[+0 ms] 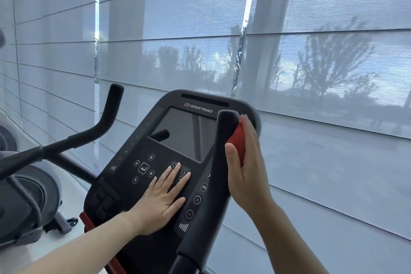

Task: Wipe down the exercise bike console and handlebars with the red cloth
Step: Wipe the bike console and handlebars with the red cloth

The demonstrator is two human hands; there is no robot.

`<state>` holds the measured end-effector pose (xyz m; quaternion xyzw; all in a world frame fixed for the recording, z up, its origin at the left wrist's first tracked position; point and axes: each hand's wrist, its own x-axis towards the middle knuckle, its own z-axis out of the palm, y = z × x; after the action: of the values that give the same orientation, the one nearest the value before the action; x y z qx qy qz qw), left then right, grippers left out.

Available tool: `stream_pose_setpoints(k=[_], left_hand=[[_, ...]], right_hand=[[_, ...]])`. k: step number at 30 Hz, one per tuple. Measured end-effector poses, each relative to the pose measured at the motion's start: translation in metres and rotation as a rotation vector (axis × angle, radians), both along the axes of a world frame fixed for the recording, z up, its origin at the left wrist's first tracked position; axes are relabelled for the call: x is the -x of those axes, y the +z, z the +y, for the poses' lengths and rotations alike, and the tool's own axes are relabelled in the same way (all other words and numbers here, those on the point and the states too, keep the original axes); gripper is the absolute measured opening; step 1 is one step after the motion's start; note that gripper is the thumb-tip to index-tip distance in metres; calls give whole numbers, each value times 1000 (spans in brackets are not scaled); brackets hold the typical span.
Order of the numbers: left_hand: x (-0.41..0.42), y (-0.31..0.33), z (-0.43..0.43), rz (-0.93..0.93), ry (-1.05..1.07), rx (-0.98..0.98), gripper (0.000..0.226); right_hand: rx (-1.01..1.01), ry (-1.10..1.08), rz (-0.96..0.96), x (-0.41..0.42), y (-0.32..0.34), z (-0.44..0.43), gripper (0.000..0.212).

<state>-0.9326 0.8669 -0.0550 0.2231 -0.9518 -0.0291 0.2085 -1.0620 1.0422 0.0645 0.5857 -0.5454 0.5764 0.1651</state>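
Note:
The black exercise bike console [142, 151] fills the lower middle, with a dark screen [182, 133] and round buttons. My left hand [160, 200] lies flat and open on its keypad, fingers spread. The right handlebar [213, 173] rises in front of the console's right side. My right hand [246, 162] wraps the red cloth [238, 140] against the handlebar's upper right side, just below its rounded tip. Most of the cloth is hidden under my palm. The left handlebar [104, 120] curves up at the left, untouched.
Grey translucent window blinds [289, 73] stand close behind the bike, across the whole background. Another exercise machine [24, 196] with a round grey housing sits at the lower left on a pale floor, its black bar [22, 160] crossing toward the console.

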Motion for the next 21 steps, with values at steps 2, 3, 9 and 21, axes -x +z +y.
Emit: stream_pose_setpoints(k=[2,3,9,21], left_hand=[[1,-1,-1,-9,-4,3,55],[2,0,-1,-17,-8,4,55],[-1,8,-14,-134,-78,30,59],[-46,-11,-17,-285,-297,121,67]], right_hand=[[9,-11,-25,-2,5,-1,59],[4,-12,-50,-5,3,0,58],[-168,-71,-231,-24,-36,21,59],[-380,-437,-401,-118,-49,62,22]])
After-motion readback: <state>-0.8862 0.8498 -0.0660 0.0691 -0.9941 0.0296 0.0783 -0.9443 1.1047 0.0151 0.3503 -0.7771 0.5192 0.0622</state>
